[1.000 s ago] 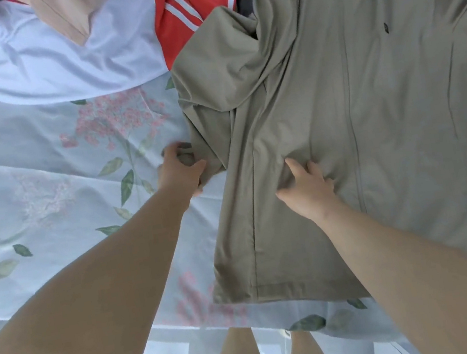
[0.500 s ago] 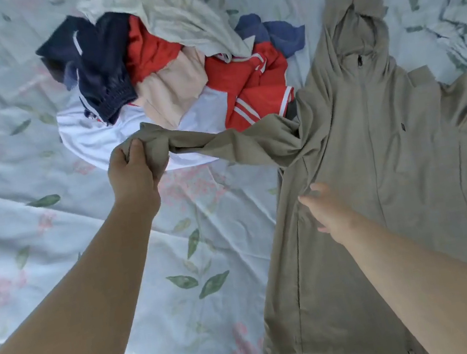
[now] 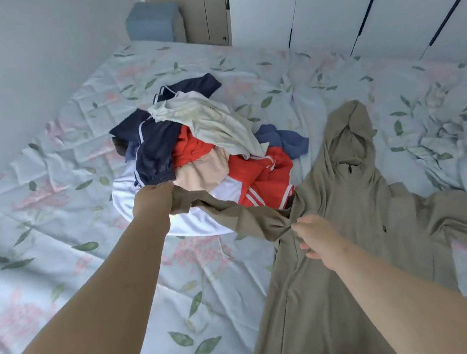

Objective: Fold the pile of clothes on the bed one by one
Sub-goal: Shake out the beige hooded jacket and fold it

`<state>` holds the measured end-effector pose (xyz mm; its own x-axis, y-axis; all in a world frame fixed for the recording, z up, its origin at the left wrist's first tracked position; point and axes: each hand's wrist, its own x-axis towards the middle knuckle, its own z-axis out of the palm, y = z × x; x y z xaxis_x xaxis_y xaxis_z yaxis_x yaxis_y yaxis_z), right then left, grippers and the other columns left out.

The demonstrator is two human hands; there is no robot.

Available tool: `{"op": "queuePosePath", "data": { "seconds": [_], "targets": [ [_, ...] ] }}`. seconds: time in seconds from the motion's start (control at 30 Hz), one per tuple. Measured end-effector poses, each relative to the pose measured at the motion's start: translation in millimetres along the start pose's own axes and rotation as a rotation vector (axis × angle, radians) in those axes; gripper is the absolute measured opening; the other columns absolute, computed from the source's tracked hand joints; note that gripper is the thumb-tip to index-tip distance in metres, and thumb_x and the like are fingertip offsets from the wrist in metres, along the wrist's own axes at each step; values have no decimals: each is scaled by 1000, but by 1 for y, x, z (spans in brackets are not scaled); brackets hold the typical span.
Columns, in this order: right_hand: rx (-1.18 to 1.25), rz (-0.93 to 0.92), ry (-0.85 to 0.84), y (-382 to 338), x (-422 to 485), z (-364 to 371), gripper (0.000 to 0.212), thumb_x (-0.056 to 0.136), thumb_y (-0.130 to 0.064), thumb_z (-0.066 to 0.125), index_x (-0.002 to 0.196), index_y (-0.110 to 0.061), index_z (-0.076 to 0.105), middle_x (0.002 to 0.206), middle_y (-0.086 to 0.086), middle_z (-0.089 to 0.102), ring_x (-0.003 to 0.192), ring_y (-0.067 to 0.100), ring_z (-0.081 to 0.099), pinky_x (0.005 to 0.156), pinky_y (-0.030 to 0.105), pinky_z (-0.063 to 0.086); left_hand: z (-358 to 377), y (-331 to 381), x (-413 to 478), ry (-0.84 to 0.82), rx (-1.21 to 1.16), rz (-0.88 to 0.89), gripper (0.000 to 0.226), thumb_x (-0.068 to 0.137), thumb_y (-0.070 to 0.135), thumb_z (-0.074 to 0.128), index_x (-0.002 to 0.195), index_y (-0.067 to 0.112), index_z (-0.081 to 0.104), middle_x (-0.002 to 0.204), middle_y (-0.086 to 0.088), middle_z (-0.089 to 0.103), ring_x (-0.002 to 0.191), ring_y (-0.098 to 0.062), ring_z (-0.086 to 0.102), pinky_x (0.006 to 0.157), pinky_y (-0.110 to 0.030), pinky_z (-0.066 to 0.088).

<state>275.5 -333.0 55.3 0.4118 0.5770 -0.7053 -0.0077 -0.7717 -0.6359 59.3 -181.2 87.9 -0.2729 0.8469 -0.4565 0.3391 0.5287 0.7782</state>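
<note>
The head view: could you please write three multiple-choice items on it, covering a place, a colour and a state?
1. Where is the pile of clothes relative to the hooded jacket?
A. to its left
B. to its right
C. on its hood
2. What colour is the jacket?
A. red
B. khaki
C. navy
3. What does the left hand do?
A. hangs open
B. grips the jacket's sleeve
C. grips the hood
Key: 1 A, the pile lies left of the jacket's body; 2 B, its cloth is khaki throughout; 3 B, its fingers curl round the sleeve end.
</note>
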Motion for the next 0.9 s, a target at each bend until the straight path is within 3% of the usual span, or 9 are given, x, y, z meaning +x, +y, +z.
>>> {"op": "queuePosePath", "data": {
  "seconds": [0.13,0.23,0.27,0.3,0.43,0.57,0.73,0.8,0.9],
  "targets": [
    [-48,-9,-80,-26,12,-1,15,92,-15,46,88,-4,55,78,6,43,61,16,40,54,23,31,-8,1,-4,54,120,22,21,87,35,57,96,18,66,105,-10,61,101,-30,56,85,-37,50],
    [-66,-37,-110,-43,16,2,30,94,-12,43,116,6,49,79,6,44,62,16,42,54,23,30,-12,6,-12,103,66,116,29,84,35,66,66,14,56,78,-6,60,85,-27,57,76,-36,49],
    [-61,-44,-126,-49,15,4,18,93,-11,43,102,-7,59,76,6,42,60,16,40,53,23,28,-15,9,-15,113,41,154,33,85,35,65,66,10,54,70,-6,57,77,-26,55,73,-35,47],
    [-61,-56,-134,-53,13,8,11,93,-11,43,87,-19,38,73,5,40,57,15,38,52,23,26,-18,13,-18,126,33,178,35,87,36,63,67,8,55,68,-6,55,74,-26,53,71,-35,46],
    [-103,-193,-148,-59,10,25,17,91,-11,51,102,-2,60,75,7,48,57,17,43,51,23,32,-34,28,-13,11,-247,-84,20,94,29,55,86,12,61,78,-4,58,81,-24,56,79,-35,48],
    [-104,-262,-209,-68,0,43,26,92,-11,51,115,-1,58,78,10,52,65,20,48,56,22,39,-49,34,-12,-147,-502,-358,16,93,5,46,95,4,63,93,-7,64,78,-20,58,80,-31,51],
    [3,-179,-218,-68,-10,45,25,94,-9,48,118,-6,56,75,5,51,58,14,45,44,17,36,-68,40,-21,-148,-1067,-441,17,95,0,42,84,0,54,76,-8,56,66,-15,55,47,-24,53],
    [-10,-166,-194,-62,-9,43,29,94,-8,46,121,1,54,74,5,48,60,15,42,52,22,30,-70,37,-16,-150,-1203,-409,12,96,8,46,97,0,55,83,-8,58,70,-16,58,52,-24,54],
    [-27,-149,-166,-58,-11,42,28,95,-10,46,120,-5,57,76,3,52,62,14,45,56,23,33,-66,30,-12,-276,-1054,-369,17,96,17,50,102,2,55,95,-9,60,80,-17,62,62,-30,57]
  ]
}}
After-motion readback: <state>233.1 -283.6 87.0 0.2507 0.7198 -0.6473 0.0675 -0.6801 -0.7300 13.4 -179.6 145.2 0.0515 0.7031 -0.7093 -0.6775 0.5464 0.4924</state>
